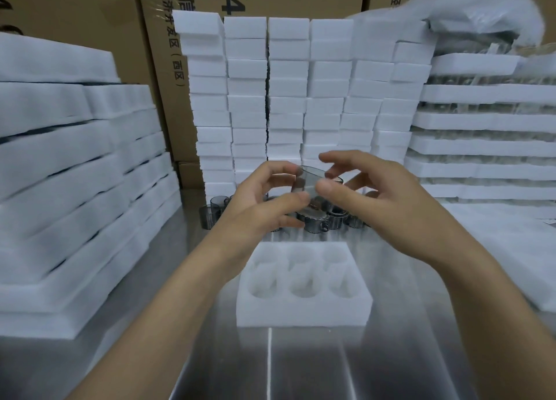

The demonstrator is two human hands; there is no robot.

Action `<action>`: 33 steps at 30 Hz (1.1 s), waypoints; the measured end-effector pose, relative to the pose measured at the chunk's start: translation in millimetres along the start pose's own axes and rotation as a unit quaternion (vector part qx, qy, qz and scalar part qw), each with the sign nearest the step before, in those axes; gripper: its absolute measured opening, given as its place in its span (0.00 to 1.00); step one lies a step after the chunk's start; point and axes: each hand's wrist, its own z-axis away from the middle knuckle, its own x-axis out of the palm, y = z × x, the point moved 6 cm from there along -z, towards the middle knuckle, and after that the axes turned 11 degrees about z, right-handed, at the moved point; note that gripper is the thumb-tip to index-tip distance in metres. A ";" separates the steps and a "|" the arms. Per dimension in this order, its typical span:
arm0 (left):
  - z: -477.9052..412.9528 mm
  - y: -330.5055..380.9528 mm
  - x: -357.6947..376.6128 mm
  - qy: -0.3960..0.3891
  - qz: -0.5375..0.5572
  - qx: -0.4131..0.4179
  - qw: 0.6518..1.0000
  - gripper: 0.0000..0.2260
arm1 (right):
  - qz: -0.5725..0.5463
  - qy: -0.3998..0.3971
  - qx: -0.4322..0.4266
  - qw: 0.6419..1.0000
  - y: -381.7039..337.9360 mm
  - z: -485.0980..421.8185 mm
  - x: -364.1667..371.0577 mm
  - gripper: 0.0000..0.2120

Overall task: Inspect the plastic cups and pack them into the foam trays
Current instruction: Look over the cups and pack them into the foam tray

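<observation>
Cardboard boxes wall off the back. One carries black Chinese print running down its side, of which I can read only 西区 in brackets. Another shows a big 4, cut off by the frame. Against them stand foam blocks in tall columns, with flatter foam stacks on either side of me. Below is a steel table, and on it, near me, one tray with all its round wells empty. Loose cups crowd the table just behind my hands.

I hold one cup tilted above them. My left hand curls round it with the thumb on its wall. My right hand pinches its other side between thumb and fingers, forefinger lifted clear.

It looks light, thin-walled and smooth, of smoky clear plastic, so probably slippery and easy to scuff or crack if squeezed. I'd grip the wall gently near the rim, or use the small handle the loose ones show. I see no marking on it.
</observation>
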 end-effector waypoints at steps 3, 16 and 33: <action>-1.6 -9.9 -0.7 -0.017 -0.002 -0.006 1.000 0.21 | 0.025 -0.046 0.026 0.998 10.2 -0.6 6.1 0.24; -5.9 -110.2 -83.0 0.006 -0.448 -0.092 0.889 0.23 | 0.181 -0.131 0.222 0.949 109.7 -3.0 44.2 0.27; -7.9 -130.4 -99.0 -0.013 -0.473 -0.132 0.871 0.20 | 0.303 -0.131 0.230 0.916 116.9 -4.8 74.8 0.37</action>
